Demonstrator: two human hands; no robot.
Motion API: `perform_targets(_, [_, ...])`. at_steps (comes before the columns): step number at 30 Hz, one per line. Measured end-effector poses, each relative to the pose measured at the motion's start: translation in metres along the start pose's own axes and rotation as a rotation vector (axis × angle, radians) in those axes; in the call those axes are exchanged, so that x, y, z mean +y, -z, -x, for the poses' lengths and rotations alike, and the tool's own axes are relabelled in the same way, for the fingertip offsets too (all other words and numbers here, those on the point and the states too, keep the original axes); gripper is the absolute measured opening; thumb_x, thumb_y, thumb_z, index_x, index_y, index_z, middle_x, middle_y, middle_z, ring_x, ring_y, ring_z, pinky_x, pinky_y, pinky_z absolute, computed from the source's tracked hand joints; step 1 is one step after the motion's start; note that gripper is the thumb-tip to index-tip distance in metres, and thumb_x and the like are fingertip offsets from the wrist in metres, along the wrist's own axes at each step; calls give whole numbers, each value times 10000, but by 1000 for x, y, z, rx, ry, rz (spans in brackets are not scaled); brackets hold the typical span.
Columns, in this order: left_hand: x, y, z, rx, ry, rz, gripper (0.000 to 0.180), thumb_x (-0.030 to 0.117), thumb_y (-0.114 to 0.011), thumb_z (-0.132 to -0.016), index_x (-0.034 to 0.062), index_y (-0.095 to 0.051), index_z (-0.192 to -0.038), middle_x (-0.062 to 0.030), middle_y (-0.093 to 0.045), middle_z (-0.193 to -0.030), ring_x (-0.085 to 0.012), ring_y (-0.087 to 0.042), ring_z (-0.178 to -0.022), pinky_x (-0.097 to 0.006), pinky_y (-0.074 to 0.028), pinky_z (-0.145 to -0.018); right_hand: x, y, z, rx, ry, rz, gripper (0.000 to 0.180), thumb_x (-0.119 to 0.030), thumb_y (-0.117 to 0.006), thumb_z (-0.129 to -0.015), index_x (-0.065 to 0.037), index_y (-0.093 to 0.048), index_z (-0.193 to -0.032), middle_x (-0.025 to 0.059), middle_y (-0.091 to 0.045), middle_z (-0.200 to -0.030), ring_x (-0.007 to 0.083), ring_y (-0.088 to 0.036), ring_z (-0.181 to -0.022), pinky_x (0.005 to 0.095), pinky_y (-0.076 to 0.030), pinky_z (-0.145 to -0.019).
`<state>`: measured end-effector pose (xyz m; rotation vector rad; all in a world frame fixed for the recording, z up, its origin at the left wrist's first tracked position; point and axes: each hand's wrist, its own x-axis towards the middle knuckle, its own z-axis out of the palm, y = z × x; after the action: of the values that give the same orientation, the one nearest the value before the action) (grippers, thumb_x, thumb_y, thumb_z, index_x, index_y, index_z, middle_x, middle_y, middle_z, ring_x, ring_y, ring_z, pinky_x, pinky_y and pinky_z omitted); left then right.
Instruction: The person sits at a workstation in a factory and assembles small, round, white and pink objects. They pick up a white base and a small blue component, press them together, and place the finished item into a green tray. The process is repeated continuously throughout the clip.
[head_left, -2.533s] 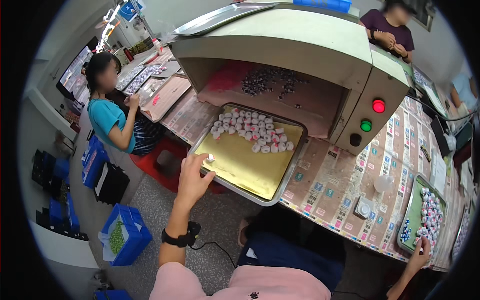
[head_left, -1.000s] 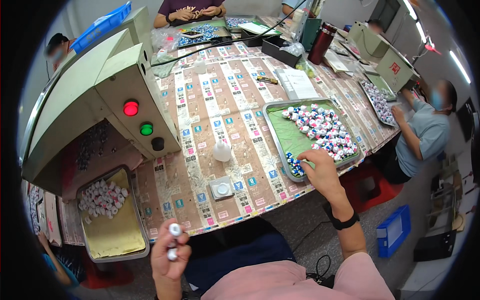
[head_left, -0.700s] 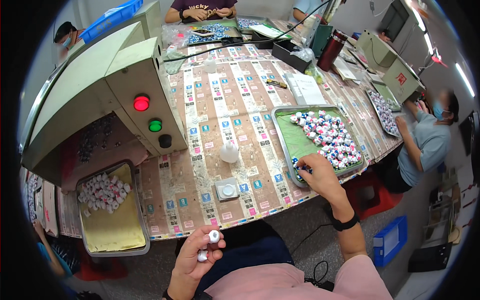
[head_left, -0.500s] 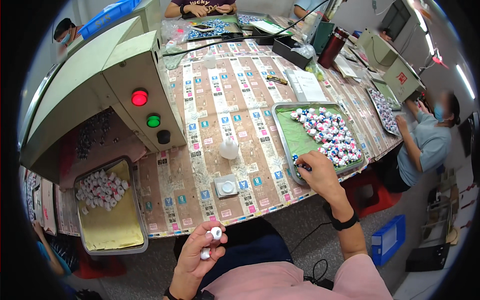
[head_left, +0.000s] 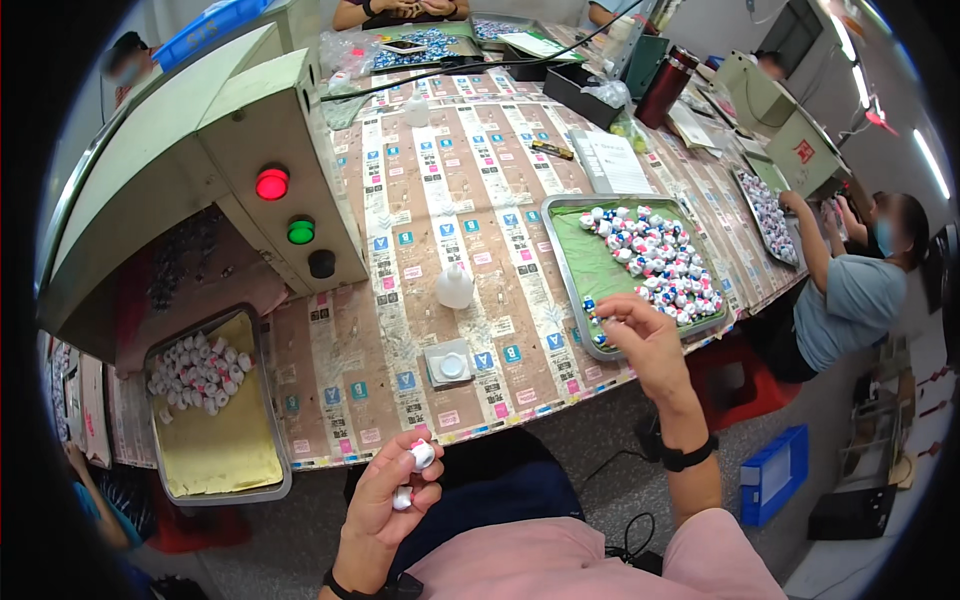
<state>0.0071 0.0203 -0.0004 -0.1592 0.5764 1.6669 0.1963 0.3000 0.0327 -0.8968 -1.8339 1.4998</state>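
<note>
My left hand, near the table's front edge, is closed round two small white figurine parts. The upper part sits between thumb and fingertips and has pink detail; the lower part rests against the curled fingers. My right hand is over the near left corner of a metal tray with a green lining. Its thumb and fingers are pinched together, and what they hold is too small to make out. Small blue pieces lie beside these fingertips. Many white, blue and pink figurines fill the tray's right side.
At left, a beige machine with red and green lights stands above a yellow-lined tray of white parts. Mid-table are a white squeeze bottle and a small round dish. A booklet lies farther back. A co-worker sits at right.
The upper white part has turned in my left fingers: its hollow faced me before, now its pink-marked side shows. My right fingertips have lifted slightly from the small blue pieces.
</note>
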Motion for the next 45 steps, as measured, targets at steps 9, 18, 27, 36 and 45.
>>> perform_targets(9, [-5,6,1,46,-45,-34,254,66,-588,-884,72,-537,-1133,-126,-588,-1054,-182,-559,-884,-227,-499,-611,-5,-82,48,-354,-107,-181,201,-46,-653,-847,-20,-657,-1046,27,-595,-983,55,-559,-865,195,-463,-720])
perform_targets(18, [3,13,3,61,-12,45,277,86,-596,-892,56,-531,-1160,-89,-593,-1047,-167,-607,-907,-226,-537,-612,-7,-89,53,-271,-212,-244,200,10,-670,-815,31,-654,-1014,63,-590,-1026,108,-600,-851,216,-498,-744])
perform_targets(27, [2,5,-1,85,-5,8,248,107,-590,-902,63,-527,-1138,-74,-589,-1032,-131,-591,-848,-181,-442,-506,-19,-93,35,-302,-153,-165,256,2,-683,-809,11,-653,-1064,40,-549,-1015,92,-575,-864,194,-475,-726])
perform_targets(36, [4,10,2,27,7,40,258,114,-601,-896,60,-531,-1138,-69,-580,-995,-127,-571,-832,-183,-427,-510,-19,-109,12,-358,-18,105,228,-22,-672,-818,-4,-664,-1045,45,-579,-965,84,-570,-800,210,-462,-674])
perform_targets(45, [-1,13,11,44,-71,60,237,108,-602,-892,57,-542,-1116,-68,-587,-975,-127,-563,-821,-190,-433,-525,-20,-135,5,-292,370,528,183,11,-669,-766,-7,-674,-948,120,-626,-860,242,-636,-778,312,-493,-674])
